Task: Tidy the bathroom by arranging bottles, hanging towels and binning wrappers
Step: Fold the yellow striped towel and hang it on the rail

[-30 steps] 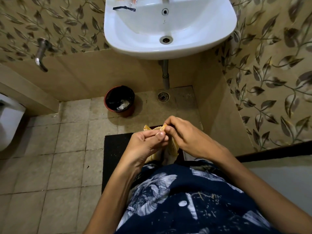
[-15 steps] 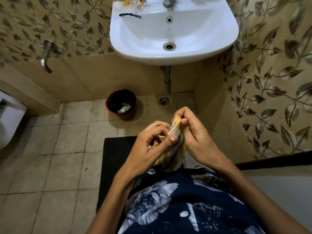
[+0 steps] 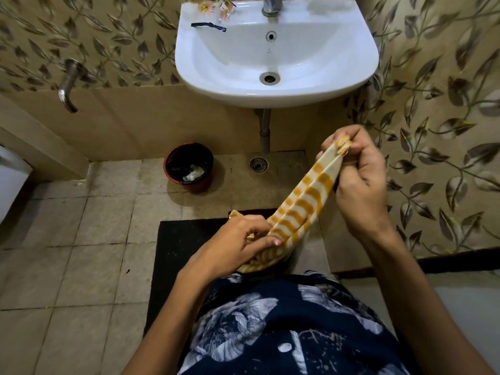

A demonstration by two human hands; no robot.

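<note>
Below the white sink [image 3: 276, 85], a yellow-and-white striped towel [image 3: 300, 209] stretches bunched between both hands. The right hand [image 3: 357, 182] pinches its upper end with curled fingers, under the sink's right side; the left hand [image 3: 238, 247] grips the lower end, farther from the sink. A red bin [image 3: 189, 166] stands on the floor under the sink's left edge — wrappers [image 3: 216, 8] lie on the sink's back rim.

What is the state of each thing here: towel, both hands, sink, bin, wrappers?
Towel: bunched, stretched between both hands.
Right hand: grips the towel's upper end.
Left hand: grips its lower end.
Sink: basin holds nothing.
Wrappers: lying on the sink's rim.
Bin: open, some white litter inside.
</note>
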